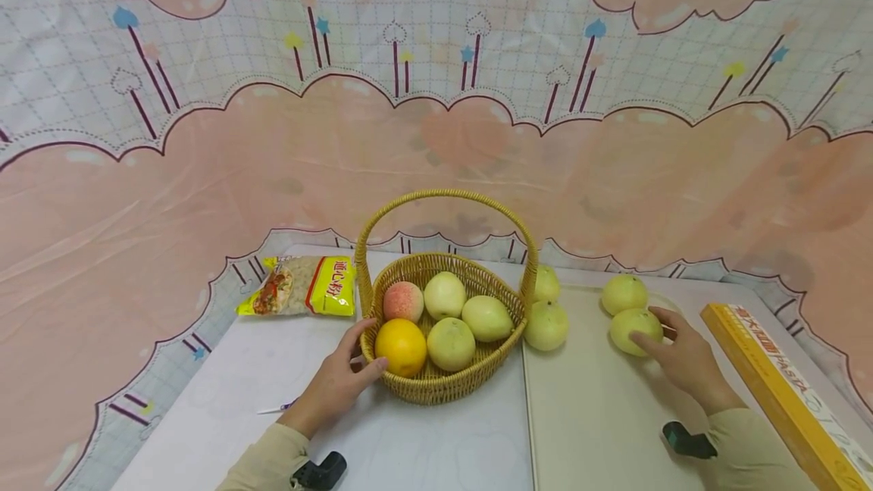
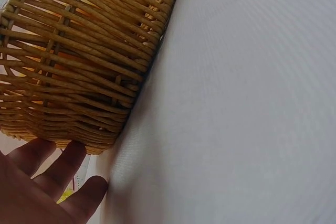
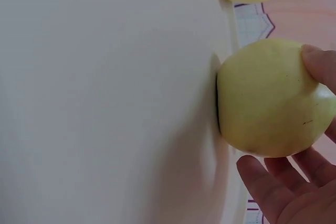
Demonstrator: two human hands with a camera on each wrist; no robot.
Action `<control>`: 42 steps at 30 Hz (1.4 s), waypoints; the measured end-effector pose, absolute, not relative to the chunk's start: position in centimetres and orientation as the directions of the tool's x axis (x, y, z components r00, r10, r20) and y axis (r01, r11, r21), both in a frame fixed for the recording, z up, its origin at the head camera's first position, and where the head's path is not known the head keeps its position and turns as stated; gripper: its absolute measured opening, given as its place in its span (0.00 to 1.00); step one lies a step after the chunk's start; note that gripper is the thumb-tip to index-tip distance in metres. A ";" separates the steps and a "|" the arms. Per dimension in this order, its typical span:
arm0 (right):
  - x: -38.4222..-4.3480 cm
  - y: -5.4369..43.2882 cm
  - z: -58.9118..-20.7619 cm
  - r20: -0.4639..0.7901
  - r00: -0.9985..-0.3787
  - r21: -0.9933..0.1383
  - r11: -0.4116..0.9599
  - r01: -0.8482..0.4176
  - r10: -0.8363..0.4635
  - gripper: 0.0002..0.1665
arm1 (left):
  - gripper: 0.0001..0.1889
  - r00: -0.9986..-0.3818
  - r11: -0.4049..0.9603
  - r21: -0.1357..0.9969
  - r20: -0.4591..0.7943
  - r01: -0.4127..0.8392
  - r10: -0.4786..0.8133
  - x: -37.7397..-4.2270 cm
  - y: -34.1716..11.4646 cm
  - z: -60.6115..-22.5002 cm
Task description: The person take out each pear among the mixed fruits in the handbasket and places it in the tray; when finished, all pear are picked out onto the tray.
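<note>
A wicker basket [image 1: 436, 392] with a tall arched handle holds an orange [image 1: 400, 348], a peach [image 1: 403, 300] and several pale green fruits [image 1: 451, 344]. My left hand [image 1: 342, 377] holds the basket's left end, thumb at the rim beside the orange; in the left wrist view its fingertips [image 2: 73, 153] touch the outer weave. On a cream tray [image 1: 580, 415] at right, my right hand [image 1: 685, 358] has thumb and fingers around a pale green round fruit [image 1: 636, 332]. The right wrist view shows that fruit [image 3: 275, 98] with the thumb against its side.
Behind the gripped fruit sits another pale green fruit [image 1: 624, 294]. Two more pale green fruits [image 1: 546, 326] stand against the basket's right side. A yellow food bag [image 1: 303, 286] lies left, a pasta box [image 1: 784, 392] far right. A patterned cloth [image 1: 436, 150] hangs behind.
</note>
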State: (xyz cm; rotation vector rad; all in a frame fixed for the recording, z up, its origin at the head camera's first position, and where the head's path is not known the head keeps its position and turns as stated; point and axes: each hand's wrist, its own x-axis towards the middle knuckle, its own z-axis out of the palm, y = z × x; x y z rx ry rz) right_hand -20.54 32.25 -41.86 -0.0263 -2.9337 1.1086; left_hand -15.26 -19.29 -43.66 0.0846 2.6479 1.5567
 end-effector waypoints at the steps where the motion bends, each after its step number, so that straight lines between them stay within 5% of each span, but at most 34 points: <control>1: -20.6 32.2 -41.9 -0.001 -1.000 -0.660 0.751 0.013 0.017 0.53 | 0.38 -0.996 0.488 0.873 -0.030 0.014 0.083 -15.3 -19.3 -43.6; 19: -19.5 32.6 -39.2 0.107 -0.994 -0.636 0.768 -0.079 -0.013 0.53 | 0.38 -0.995 0.483 0.876 -0.045 0.001 0.084 -15.2 -19.2 -43.4; 28: -18.0 28.8 -35.7 0.242 -0.966 -0.637 0.735 -0.232 -0.095 0.48 | 0.38 -0.996 0.494 0.869 -0.032 0.013 0.083 -15.2 -19.2 -43.5; 42: -16.7 23.0 -35.2 0.402 -0.888 -0.635 0.631 -0.447 -0.225 0.41 | 0.38 -0.996 0.488 0.873 -0.034 0.009 0.079 -15.1 -19.2 -43.4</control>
